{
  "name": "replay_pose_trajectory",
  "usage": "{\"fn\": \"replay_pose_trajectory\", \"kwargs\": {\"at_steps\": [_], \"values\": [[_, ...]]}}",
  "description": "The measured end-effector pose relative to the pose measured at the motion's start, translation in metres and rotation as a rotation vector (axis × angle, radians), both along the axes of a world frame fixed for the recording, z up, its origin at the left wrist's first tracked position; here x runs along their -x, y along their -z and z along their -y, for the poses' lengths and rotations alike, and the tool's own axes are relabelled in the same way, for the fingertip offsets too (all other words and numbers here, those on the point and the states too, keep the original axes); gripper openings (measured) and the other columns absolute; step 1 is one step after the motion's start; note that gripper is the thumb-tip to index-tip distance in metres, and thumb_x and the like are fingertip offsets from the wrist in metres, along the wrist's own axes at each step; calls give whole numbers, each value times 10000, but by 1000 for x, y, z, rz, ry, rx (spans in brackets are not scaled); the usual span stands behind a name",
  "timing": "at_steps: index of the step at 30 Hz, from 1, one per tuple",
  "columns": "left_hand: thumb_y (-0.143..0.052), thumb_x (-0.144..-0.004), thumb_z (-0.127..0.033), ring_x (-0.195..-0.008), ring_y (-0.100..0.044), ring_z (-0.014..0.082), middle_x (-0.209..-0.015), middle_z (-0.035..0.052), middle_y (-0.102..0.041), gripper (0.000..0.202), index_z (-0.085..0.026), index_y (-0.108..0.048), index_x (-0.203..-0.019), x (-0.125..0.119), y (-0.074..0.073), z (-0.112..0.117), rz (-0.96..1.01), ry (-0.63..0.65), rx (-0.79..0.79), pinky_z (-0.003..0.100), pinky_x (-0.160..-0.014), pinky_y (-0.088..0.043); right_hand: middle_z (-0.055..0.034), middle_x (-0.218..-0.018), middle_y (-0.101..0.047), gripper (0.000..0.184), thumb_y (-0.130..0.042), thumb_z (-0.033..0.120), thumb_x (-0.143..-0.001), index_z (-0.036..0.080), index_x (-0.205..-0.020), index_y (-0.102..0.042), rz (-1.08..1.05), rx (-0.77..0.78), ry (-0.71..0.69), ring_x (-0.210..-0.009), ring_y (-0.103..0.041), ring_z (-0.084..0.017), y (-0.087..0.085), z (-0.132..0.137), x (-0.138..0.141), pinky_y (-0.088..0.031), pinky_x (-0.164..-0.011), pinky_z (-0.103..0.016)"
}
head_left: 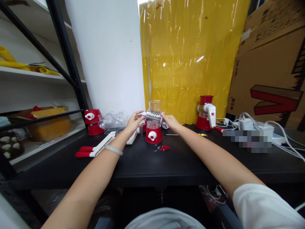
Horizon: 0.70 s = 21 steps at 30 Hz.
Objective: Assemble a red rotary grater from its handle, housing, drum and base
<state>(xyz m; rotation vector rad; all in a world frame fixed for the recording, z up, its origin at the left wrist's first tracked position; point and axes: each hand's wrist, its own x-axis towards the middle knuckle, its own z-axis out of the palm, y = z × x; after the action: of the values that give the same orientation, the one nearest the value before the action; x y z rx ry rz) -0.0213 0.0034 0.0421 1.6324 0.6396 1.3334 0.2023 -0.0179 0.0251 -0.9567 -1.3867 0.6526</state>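
Note:
A red rotary grater [153,132] with a clear hopper on top stands on the black table [166,165]. A metal grating drum [152,116] lies across its body. My left hand [133,123] pinches the drum's left end. At the drum's right end my right hand [169,122] grips the same piece. Both arms reach straight forward over the table. Small red and metal bits [163,148] lie just in front of the grater.
Stacked red bases [93,121] and clear plastic parts [114,119] sit at the left, with white and red handles [95,149] near them. An assembled red grater [206,113] stands at the right beside chargers and cables [257,128]. Metal shelving rises at left, cardboard boxes at right.

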Motion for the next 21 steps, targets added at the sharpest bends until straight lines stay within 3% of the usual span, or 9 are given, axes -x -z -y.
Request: {"fn": "replay_pose_trajectory", "kwargs": {"at_steps": [3,10,15,18,21], "values": [[-684,-783,-284,-1042,-597,203,-1076,63,-611,395,-230,-549,-1151,1,-1,0,25,20,16,429,-874,-522,-24,-572,-597,573,-606,702,-653,134,-583,-647,15,25,-27,-559,-506,-124,-2,2,2,-399,-584,-265],[-696,-765,-289,-1028,-603,191,-1097,63,-618,389,-228,-545,-1118,1,-2,0,18,11,21,397,-860,-522,-23,-730,-653,417,-760,515,-575,162,-760,-637,-180,-18,-80,-669,-590,-146,-3,6,12,-463,-659,-288],[-690,-752,-309,-1043,-609,204,-1099,69,-633,403,-230,-520,-1109,1,-3,1,-5,-6,27,402,-856,-523,-14,-642,-629,400,-746,528,-592,157,-689,-631,-96,-1,-7,-658,-590,-166,-2,8,11,-454,-647,-296],[-684,-747,-296,-1075,-610,207,-1130,75,-644,494,-260,-470,-1190,6,-3,-7,-50,-82,14,393,-854,-523,-10,-620,-625,407,-762,532,-563,157,-655,-634,-114,-10,-9,-649,-585,-165,-2,7,10,-447,-644,-295],[-640,-747,-240,-1042,-632,197,-1142,93,-659,534,-246,-433,-1239,16,-2,-18,-196,-281,-13,366,-838,-523,-17,-628,-637,416,-799,520,-507,157,-633,-640,-200,24,-96,-632,-584,-157,-1,5,10,-454,-653,-300]]}}
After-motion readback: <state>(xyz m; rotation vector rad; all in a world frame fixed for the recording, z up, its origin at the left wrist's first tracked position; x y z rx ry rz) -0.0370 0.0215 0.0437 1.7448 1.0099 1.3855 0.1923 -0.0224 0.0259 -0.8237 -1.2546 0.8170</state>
